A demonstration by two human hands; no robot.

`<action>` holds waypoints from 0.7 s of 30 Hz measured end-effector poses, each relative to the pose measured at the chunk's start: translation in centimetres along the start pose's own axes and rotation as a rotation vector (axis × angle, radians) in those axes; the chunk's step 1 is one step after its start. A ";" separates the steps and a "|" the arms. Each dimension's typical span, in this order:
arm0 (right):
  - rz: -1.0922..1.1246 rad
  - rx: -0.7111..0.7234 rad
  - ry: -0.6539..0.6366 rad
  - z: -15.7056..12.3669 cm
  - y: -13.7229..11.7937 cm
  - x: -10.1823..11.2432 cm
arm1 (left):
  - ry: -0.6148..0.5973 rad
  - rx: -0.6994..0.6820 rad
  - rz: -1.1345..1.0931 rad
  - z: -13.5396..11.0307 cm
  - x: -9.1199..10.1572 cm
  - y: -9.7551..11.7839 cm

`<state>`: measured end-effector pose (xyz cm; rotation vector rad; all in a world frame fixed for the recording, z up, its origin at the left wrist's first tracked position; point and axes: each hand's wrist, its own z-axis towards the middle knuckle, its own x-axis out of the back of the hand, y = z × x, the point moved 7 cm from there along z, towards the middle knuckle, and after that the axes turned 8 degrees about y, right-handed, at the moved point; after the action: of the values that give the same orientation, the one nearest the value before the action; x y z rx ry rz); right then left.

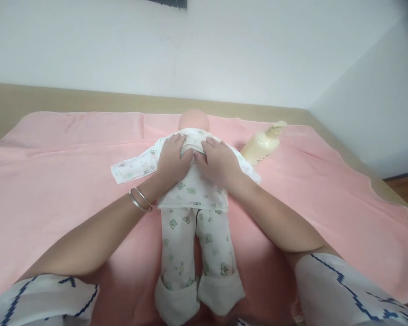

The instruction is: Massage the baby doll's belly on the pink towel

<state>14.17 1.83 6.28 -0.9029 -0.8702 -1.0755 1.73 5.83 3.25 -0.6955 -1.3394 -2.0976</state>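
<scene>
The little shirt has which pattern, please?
The little shirt is white with scattered prints, some greenish, as the head view shows.

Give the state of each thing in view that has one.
Doll: lying, dressed, face not showing.
Printed top: on the doll, upper part creased.
Printed trousers: on, ends turned up.
Left hand: resting on the top.
Right hand: resting on the top.
Bracelets: worn on the left arm.
Pump bottle: leaning in view, pump fitted.
Pink cloth: spread out, creased.

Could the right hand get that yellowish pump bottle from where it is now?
Probably yes: the right hand is on the printed shirt, and the pump bottle is just off to its right. Only the flat sleeve lies near the way.
</scene>
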 end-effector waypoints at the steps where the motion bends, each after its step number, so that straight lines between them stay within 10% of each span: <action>1: 0.028 -0.023 -0.014 0.4 0.6 -0.3 | 0.001 0.005 -0.003 0.0 0.0 -0.1; 13: 0.058 -0.037 -0.005 1.3 2.3 -1.4 | -0.020 -0.281 0.269 -1.9 1.0 4.1; 21: -0.048 -0.048 -0.050 0.6 0.8 1.0 | -0.076 -0.226 0.212 -0.4 1.1 2.8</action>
<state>15.08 2.18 7.27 -0.9566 -0.9144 -1.1235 2.89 4.29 5.63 -0.9759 -1.0248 -2.0851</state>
